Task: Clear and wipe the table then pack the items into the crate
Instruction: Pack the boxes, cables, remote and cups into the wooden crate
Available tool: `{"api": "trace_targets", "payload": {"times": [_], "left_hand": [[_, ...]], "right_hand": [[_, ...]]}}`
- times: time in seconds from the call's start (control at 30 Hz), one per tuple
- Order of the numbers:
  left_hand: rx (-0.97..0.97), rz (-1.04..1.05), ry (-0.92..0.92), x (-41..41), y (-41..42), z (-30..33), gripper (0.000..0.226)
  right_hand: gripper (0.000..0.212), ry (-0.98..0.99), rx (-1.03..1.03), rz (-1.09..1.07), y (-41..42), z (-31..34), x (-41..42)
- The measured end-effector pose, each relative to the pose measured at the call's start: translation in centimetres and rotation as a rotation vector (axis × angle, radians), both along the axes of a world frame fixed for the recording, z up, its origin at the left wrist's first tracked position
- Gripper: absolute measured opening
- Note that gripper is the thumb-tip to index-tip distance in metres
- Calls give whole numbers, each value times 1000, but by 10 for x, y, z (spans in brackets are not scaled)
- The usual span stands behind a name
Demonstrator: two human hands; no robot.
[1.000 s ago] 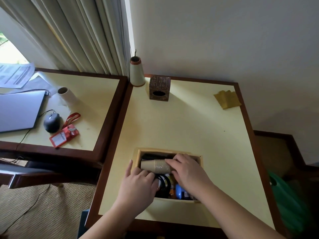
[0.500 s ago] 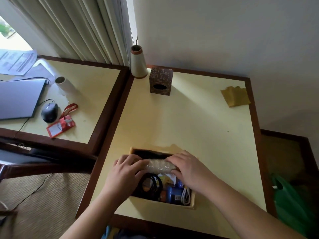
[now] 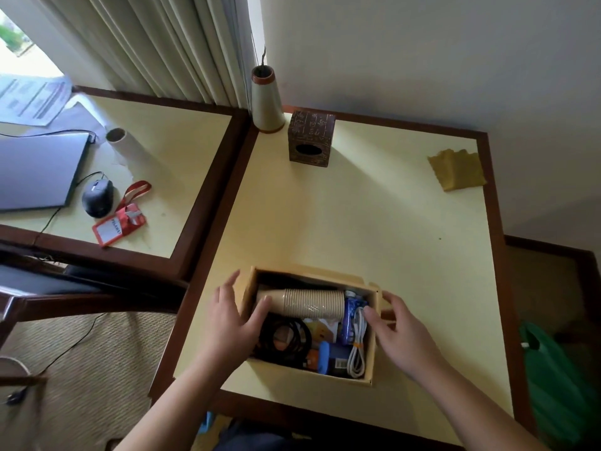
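Near the front edge of the table: the crate. Inside, along its far wall, a sleeve of stacked cups lying on its side; nearer and to the left, a coiled cable; at the right wall, a second bundled cable (other contents between, too jumbled to tell apart). Left hand at the crate's left wall, right hand at its right wall. At the far left corner, a cone-shaped vase, a tissue box just right of it. At the far right corner, a folded cloth. On the adjoining table to the left: laptop, mouse, card holder.
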State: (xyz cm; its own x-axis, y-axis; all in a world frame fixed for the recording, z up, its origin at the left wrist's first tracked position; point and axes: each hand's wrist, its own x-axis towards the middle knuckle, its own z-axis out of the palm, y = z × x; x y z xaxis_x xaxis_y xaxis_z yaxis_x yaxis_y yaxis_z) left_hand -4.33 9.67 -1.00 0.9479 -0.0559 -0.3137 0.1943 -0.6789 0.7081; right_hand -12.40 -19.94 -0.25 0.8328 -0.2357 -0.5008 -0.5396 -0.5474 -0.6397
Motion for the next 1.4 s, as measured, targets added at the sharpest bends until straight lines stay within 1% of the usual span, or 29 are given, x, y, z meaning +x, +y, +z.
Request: {"api": "trace_targets", "payload": {"times": [0.03, 0.07, 0.1, 0.13, 0.2, 0.27, 0.4, 0.5, 0.63, 0.73, 0.83, 0.9, 0.97, 1.07, 1.13, 1.23, 1.33, 1.4], "left_hand": [[-155, 84, 146, 0, -2, -2, 79], [-270, 142, 268, -1, -4, -4, 77], [-327, 165, 328, -1, -6, -7, 73], [-319, 158, 337, -1, -7, -10, 66], [-264, 133, 297, 0, -8, -13, 49], [-200, 114, 237, 2, -8, -17, 38], [-198, 86, 205, 7, -13, -11, 34], [-185, 45, 189, 17, -29, -4, 31], [-128, -34, 155, 42, -63, 3, 45], [-175, -66, 139, 68, -101, 13, 45], [-226, -123, 109, 98, -138, 25, 36], [-220, -149, 112, 125, -164, 30, 32], [-195, -182, 99, 155, -189, 34, 33], [-177, -219, 51, 198, -220, 40, 42], [-121, -257, -35, 224, -236, 42, 43], [36, -368, -141, 258, -259, 38, 45], [85, -362, -138, 288, -281, 31, 51], [100, -342, -124, 306, -293, 29, 60]], "right_hand": [[67, 25, 38, -17, 9, -2, -4], [61, 39, 67, -39, 18, -3, -8], [56, 39, 75, -66, 27, -5, -11], [53, 36, 63, -108, 33, -7, -12], [47, 19, 32, -183, 39, -12, -11], [42, 15, 6, -207, 40, -15, -8], [35, -18, -19, -214, 32, -11, 0], [30, -35, -78, -235, 12, -5, 9], [32, -61, -99, -277, -29, 3, 30], [32, -87, -123, -287, -65, 16, 56], [31, -123, -166, -302, -103, 30, 86], [31, -139, -182, -334, -127, 38, 109], [32, -133, -190, -379, -152, 43, 136], [34, -137, -210, -418, -185, 44, 183], [35, -164, -271, -433, -205, 38, 219], [32, -182, -369, -441, -227, 31, 275], [32, -201, -380, -432, -243, 25, 323], [34, -209, -368, -441, -249, 21, 347]]}}
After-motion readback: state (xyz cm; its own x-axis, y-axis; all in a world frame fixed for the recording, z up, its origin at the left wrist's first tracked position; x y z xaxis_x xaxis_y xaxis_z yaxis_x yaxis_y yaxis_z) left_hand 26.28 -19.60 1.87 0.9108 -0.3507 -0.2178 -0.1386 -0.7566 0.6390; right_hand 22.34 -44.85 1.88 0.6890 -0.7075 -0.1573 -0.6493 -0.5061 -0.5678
